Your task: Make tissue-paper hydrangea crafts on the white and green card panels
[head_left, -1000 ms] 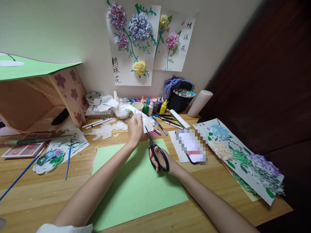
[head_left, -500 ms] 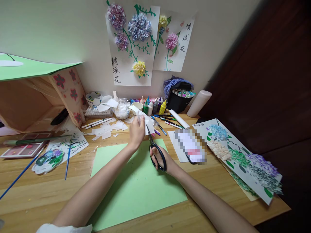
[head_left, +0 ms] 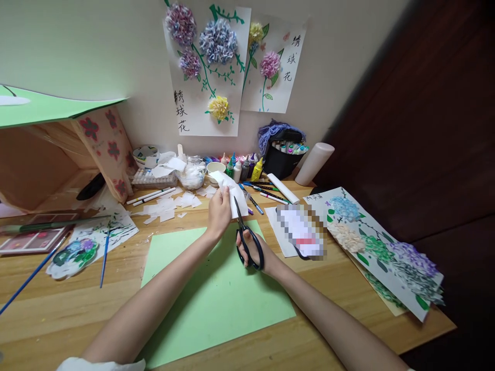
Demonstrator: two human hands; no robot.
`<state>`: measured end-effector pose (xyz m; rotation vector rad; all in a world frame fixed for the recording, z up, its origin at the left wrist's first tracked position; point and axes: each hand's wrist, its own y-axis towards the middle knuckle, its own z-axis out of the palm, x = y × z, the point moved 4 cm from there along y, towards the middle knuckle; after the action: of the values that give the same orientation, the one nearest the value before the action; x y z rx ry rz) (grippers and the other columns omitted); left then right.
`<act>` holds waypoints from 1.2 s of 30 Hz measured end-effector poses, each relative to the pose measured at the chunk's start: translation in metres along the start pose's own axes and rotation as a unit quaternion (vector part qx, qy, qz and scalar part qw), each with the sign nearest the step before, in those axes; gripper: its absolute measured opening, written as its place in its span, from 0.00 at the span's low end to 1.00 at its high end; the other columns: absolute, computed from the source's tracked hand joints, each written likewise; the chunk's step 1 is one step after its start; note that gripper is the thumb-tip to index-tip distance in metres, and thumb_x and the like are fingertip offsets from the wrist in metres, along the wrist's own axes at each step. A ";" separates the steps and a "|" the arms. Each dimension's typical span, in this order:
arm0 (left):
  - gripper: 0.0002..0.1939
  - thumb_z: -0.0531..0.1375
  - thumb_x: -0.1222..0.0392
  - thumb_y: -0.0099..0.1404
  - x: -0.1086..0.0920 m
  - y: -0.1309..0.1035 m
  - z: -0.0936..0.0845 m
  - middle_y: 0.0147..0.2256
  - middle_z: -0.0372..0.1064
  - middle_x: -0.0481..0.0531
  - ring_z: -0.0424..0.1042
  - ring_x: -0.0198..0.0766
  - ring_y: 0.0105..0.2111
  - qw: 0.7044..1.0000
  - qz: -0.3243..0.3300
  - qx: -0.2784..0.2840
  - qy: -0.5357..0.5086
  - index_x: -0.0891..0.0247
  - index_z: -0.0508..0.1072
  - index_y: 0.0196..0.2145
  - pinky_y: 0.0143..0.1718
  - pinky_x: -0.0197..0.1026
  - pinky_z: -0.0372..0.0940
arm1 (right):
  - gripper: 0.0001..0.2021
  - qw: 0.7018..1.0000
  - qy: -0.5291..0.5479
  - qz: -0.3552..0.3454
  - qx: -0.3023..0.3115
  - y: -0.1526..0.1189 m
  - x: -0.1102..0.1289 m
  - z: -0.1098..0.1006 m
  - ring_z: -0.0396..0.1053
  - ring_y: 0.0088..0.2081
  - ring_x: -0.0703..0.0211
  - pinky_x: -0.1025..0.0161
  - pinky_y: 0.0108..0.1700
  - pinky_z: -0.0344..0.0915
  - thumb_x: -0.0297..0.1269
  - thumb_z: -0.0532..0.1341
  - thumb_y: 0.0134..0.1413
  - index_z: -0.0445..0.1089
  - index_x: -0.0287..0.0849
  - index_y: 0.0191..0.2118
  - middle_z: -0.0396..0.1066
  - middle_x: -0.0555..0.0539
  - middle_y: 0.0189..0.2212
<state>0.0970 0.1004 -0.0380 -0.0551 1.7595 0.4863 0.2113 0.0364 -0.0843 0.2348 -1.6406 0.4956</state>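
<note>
My left hand (head_left: 219, 212) pinches a piece of thin white paper (head_left: 238, 201) that looks like tissue, held above the far edge of a green sheet (head_left: 216, 288). In my right hand (head_left: 253, 246) is a pair of scissors with black handles (head_left: 260, 252). The blades point up and away, against the white paper beside my left fingers. Both forearms cross over the green sheet. Torn white paper scraps (head_left: 162, 207) lie beyond it to the left.
Paint bottles (head_left: 236, 169), a paper cup (head_left: 215, 168) and a black marker case (head_left: 280, 154) line the wall. A phone (head_left: 305, 234) and flower artwork (head_left: 371, 242) lie right. A paint palette (head_left: 73, 257) and brushes (head_left: 104, 257) lie left, near a box (head_left: 108, 149).
The white paper is turned so more of its face shows beside the blades. My hands and the scissors stay in nearly the same place; the whole view has shifted slightly.
</note>
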 end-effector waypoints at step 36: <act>0.15 0.52 0.52 0.63 0.022 0.013 -0.009 0.25 0.65 0.49 0.62 0.34 0.26 0.999 -0.022 -0.045 0.007 0.66 0.66 0.26 0.28 0.34 0.56 | 0.31 1.000 -0.015 0.020 0.006 -0.003 -0.002 0.004 0.53 0.10 0.70 0.72 0.13 0.54 0.71 0.45 0.42 0.56 0.43 0.28 0.53 0.60 0.09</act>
<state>0.0795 0.1136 -0.0538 -0.1593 1.7461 0.5339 0.2097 0.0321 -0.0861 0.2185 -1.6739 0.5347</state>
